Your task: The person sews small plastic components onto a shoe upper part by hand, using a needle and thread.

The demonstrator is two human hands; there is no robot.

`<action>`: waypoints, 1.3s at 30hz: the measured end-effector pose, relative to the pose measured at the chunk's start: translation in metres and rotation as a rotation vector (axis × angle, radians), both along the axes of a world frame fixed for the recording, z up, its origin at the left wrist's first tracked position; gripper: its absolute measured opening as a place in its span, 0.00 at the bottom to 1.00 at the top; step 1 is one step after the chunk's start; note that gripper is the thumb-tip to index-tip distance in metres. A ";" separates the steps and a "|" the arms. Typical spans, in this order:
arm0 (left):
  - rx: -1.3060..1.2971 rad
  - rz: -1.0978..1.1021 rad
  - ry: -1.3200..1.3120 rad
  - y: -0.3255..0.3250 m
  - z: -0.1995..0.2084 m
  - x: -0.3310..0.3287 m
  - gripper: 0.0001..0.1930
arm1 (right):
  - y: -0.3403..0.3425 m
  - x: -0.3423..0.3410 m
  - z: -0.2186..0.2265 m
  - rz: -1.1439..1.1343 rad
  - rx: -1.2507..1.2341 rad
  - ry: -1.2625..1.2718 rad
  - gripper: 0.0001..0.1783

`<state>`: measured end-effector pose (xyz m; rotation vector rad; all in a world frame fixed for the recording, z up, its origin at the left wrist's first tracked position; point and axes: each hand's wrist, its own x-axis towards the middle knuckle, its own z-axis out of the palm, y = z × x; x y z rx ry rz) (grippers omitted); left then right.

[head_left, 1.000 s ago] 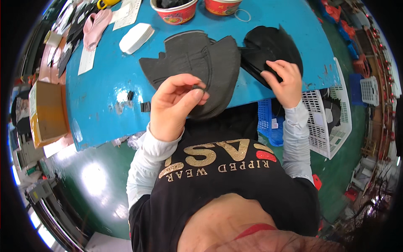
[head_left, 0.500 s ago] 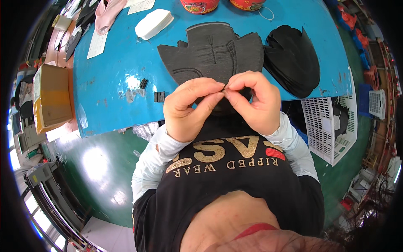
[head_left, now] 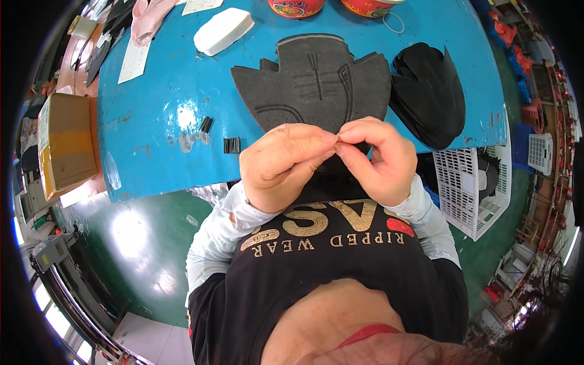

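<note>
My left hand and my right hand meet fingertip to fingertip over the near edge of the blue table. Both are pinched closed; whatever sits between the fingertips is too small to make out. Just beyond them lies a stack of dark grey shaped pieces, with stitched lines on the top one. To its right rests a pile of black rounded pieces. Left of my left hand is a small bundle of black strips, and a smaller bunch of black strips lies farther out.
A white stack of folded sheets and two red tubs stand toward the far side. A cardboard box is at the left. Below the table's right end stands a white plastic crate. Pink cloth lies far left.
The joined fingertips have shifted slightly right and nearer to me, still pinched together. The view has shifted a little; the pieces on the table stay put.
</note>
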<state>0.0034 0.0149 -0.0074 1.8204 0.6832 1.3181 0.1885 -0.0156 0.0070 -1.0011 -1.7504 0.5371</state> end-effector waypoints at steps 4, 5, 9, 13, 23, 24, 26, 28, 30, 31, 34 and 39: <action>0.050 -0.072 -0.008 0.006 0.003 -0.002 0.14 | 0.000 0.007 0.009 0.179 -0.705 0.601 0.12; 0.052 -0.115 0.009 0.007 0.006 -0.002 0.14 | 0.002 0.010 0.011 0.246 -0.847 0.674 0.12; 0.130 -0.136 0.044 0.013 0.016 -0.002 0.15 | 0.006 0.013 0.012 0.317 -0.906 0.762 0.11; 0.249 0.093 0.212 0.017 0.015 0.000 0.16 | 0.011 0.017 0.009 0.281 -0.706 0.673 0.11; 0.192 0.141 0.389 0.017 0.009 0.000 0.13 | 0.051 0.029 -0.004 -0.114 -0.196 -0.147 0.11; 0.198 0.142 0.399 0.017 0.009 0.000 0.13 | 0.054 0.031 -0.002 -0.113 -0.198 -0.147 0.11; 0.177 0.111 0.401 0.017 0.011 0.001 0.13 | 0.058 0.034 0.002 -0.066 -0.252 -0.220 0.10; 0.159 0.082 0.404 0.017 0.011 0.001 0.13 | 0.061 0.037 0.003 -0.047 -0.274 -0.211 0.09; 0.166 0.081 0.423 0.017 0.010 0.002 0.14 | 0.062 0.038 0.002 -0.026 -0.293 -0.201 0.09; 0.165 0.079 0.422 0.017 0.010 0.002 0.14 | 0.061 0.036 0.000 -0.024 -0.240 -0.223 0.10; 0.176 0.093 0.431 0.017 0.012 0.003 0.14 | 0.060 0.033 0.000 -0.017 -0.177 -0.265 0.10; 0.177 0.108 0.455 0.017 0.011 0.005 0.14 | 0.062 0.034 0.000 0.000 -0.106 -0.312 0.11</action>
